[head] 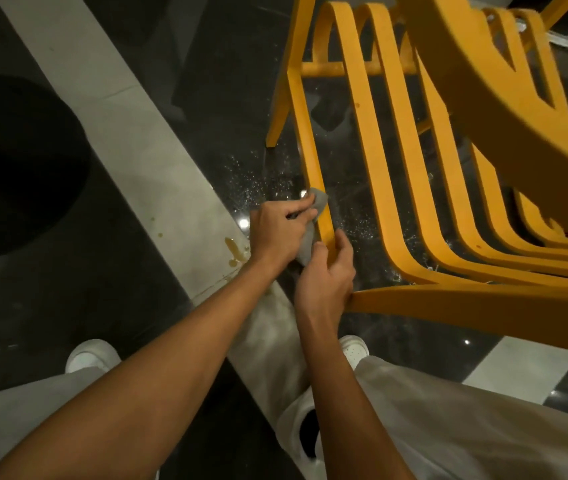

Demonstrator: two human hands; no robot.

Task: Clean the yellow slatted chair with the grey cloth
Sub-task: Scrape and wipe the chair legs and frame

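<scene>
**Head view: wet floor under a chair I'm steadying by one rail**

My left hand (pixel 277 232) is closed around the grey cloth (pixel 318 199), pressing it against the outer face of the near-left side rail (pixel 305 133) of the yellow slatted chair (pixel 372 133). My right hand (pixel 327 275) is curled round the same rail just nearer to me, close to the corner where it meets the front bar. The chair fills the right half of the scene, and its slats run away from me.

The main risk, as I judge it, is underfoot. Water droplets (pixel 258 181) speckle the dark glossy floor beneath and to the left of the rail, and a yellowish spill (pixel 236 251) sits on the pale tile strip (pixel 137 143) right beside my left wrist. My right shoe (pixel 355 349) is near that wet patch, so a shifted step could slide.

The chair legs rest on the same slick floor. A hard push with the cloth could make the chair skid away from my right hand.

My two hands are nearly touching on a narrow rail. A wipe drawn toward me would run the cloth into my right fingers, leaving the stretch under them uncleaned.

Only this one rail is under the cloth. I can't tell from here whether the slats to the right have been wiped.
</scene>
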